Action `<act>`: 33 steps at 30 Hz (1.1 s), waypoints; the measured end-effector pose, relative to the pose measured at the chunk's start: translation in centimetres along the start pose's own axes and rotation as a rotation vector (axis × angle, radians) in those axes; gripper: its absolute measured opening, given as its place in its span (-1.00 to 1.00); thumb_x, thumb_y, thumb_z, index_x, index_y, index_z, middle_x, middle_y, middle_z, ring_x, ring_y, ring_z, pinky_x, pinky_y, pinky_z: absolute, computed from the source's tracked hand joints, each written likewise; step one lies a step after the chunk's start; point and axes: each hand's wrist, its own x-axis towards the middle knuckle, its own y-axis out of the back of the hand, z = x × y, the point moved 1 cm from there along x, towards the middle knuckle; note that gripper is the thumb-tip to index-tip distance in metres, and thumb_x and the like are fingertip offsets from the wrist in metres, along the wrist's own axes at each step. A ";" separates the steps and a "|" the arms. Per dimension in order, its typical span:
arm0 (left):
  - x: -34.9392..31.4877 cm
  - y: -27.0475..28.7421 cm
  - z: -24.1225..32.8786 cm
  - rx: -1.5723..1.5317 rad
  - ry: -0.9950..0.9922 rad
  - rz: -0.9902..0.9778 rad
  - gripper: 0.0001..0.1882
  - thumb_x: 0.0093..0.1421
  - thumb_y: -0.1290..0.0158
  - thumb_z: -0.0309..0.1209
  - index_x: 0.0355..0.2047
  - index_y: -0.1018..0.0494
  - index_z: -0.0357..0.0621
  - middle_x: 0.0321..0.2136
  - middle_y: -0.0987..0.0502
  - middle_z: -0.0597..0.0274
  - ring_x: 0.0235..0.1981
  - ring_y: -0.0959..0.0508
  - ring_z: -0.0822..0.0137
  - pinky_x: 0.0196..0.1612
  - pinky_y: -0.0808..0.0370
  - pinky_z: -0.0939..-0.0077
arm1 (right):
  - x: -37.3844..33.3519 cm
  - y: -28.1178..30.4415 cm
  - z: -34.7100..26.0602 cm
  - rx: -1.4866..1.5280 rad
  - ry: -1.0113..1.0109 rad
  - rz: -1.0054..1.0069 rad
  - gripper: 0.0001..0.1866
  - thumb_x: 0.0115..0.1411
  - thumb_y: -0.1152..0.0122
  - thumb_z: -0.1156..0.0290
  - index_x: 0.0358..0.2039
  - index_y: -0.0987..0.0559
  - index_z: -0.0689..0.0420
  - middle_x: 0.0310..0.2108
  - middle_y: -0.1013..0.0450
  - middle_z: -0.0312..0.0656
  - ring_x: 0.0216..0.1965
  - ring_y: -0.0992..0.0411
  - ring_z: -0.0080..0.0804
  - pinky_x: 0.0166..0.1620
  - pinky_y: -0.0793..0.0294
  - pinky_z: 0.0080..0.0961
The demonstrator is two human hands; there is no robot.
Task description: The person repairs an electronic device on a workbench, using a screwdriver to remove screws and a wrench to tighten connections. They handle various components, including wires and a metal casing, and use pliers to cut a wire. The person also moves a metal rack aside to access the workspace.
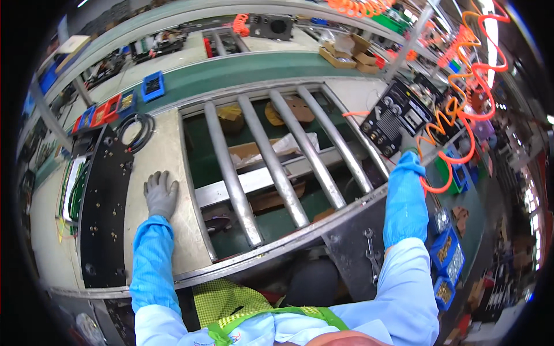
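My left hand point(161, 195), in a grey glove, lies flat on the pale work board point(167, 242) left of the rollers, fingers spread and holding nothing. Left of it stands a long black metal panel point(104, 213) with small brass-coloured fittings. My right hand point(408, 142), also gloved, reaches to the lower right edge of a black device point(398, 115) with round knobs or sockets on its face. Its fingers are too small and partly hidden to make out a grip. Blue sleeve covers wrap both forearms.
Steel rollers point(277, 158) span an open frame between my arms, with cardboard below. A coiled black cable point(137, 131) lies at the left. Orange air hoses point(459, 109) hang at the right. Wrenches point(371, 254) and blue parts bins point(447, 254) sit near my right arm.
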 end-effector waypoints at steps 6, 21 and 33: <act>-1.4 1.2 -1.8 0.017 0.063 0.016 -0.46 0.19 0.03 -0.05 0.13 -0.32 0.01 0.15 -0.28 0.05 0.25 -0.15 0.03 0.32 0.04 0.00 | -3.9 -4.6 -4.9 0.300 -0.393 0.033 -0.27 -0.01 -0.33 -0.03 -0.15 -0.52 0.50 -0.18 -0.52 -0.04 -0.30 -0.46 -0.28 -0.18 -0.47 -0.39; -1.7 1.2 -2.4 0.073 0.062 0.042 -0.49 0.21 0.05 -0.05 0.10 -0.35 0.03 0.13 -0.32 0.08 0.22 -0.21 0.06 0.31 -0.02 0.09 | -5.4 -2.7 -4.7 -0.041 0.202 0.032 -0.15 0.10 -0.19 -0.11 0.17 -0.26 0.33 0.14 -0.27 0.17 0.21 -0.16 0.04 0.24 -0.13 -0.34; 0.2 0.1 -0.4 0.028 0.003 0.005 -0.49 0.21 0.06 -0.06 0.12 -0.34 0.01 0.16 -0.29 0.09 0.23 -0.19 0.07 0.31 0.01 0.09 | -6.5 1.0 -0.6 -0.076 0.239 -0.003 -0.42 0.12 -0.25 0.09 0.07 -0.45 0.17 0.00 -0.47 -0.06 0.07 -0.40 -0.19 0.11 -0.31 -0.37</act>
